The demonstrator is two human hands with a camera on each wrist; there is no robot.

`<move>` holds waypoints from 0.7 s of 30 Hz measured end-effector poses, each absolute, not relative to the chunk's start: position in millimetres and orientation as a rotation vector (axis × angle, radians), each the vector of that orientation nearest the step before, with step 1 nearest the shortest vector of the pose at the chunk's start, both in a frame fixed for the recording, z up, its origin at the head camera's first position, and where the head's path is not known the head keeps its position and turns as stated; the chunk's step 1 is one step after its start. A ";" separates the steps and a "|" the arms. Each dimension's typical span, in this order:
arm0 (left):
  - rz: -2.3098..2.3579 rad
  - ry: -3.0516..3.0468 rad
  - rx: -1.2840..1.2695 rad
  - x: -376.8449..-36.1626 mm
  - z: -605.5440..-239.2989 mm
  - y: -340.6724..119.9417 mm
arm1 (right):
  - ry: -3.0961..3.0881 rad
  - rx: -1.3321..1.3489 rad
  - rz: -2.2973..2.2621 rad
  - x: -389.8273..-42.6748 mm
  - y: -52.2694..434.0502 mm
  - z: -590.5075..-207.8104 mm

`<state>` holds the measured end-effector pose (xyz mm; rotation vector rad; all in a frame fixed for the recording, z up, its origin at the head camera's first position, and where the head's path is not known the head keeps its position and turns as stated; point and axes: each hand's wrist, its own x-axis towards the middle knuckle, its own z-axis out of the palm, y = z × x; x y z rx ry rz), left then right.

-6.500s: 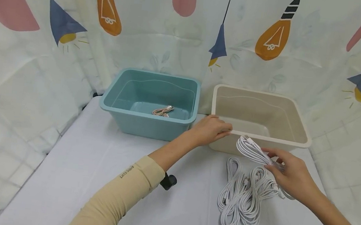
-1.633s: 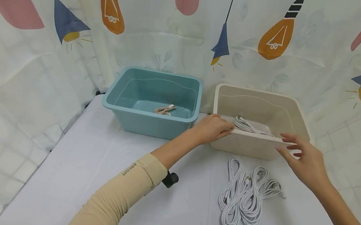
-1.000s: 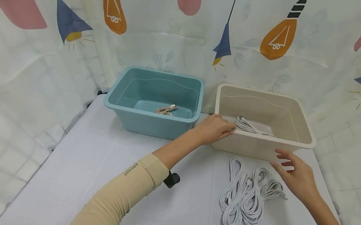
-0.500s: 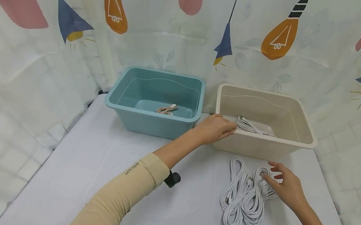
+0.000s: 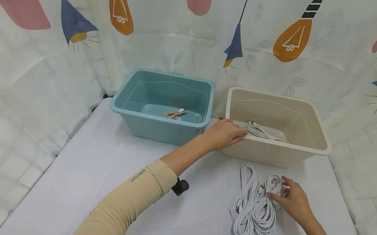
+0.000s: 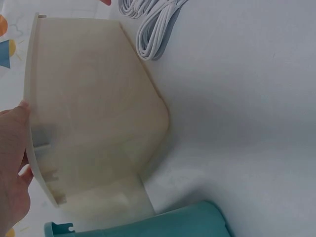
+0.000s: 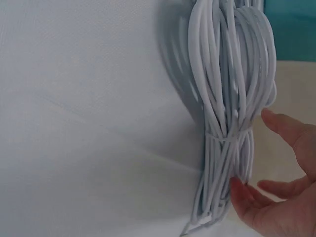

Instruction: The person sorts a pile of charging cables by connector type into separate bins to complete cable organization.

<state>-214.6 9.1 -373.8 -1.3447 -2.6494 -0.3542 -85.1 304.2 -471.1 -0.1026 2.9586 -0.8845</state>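
Observation:
My left hand [image 5: 226,134] grips the near-left rim of a beige plastic bin [image 5: 275,152]; in the left wrist view, the fingers and thumb of this hand [image 6: 14,163] pinch the bin's edge. Inside that bin lies one coiled white cable [image 5: 258,130]. On the table in front of it are several coiled white charging cables [image 5: 249,213], side by side. My right hand [image 5: 294,201] is at the right-hand coil, thumb and fingers spread to either side. The right wrist view shows the fingertips of this hand [image 7: 276,197] right at the tied middle of the white cable coil [image 7: 229,118].
A teal bin [image 5: 159,129] stands left of the beige one, with a tan coiled cable [image 5: 175,114] inside. White cloth covers the table [image 5: 198,211]. Behind the bins hangs a curtain [image 5: 196,52] printed with lamps and bulbs.
My right hand has put a white cable into the beige bin, let go, and come down to the coils on the table. The left hand has stayed on the rim.

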 end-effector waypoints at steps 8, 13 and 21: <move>-0.349 -2.644 -1.346 -215.4 -374.5 9.5 | 2.935 -0.062 -0.773 -91.4 304.7 -478.1; -0.345 -2.646 -1.344 -215.4 -374.5 9.5 | 2.914 -0.066 -0.742 -98.6 305.0 -479.9; -0.360 -2.648 -1.345 -214.4 -373.6 9.8 | 2.873 -0.061 -0.759 -104.6 302.3 -481.6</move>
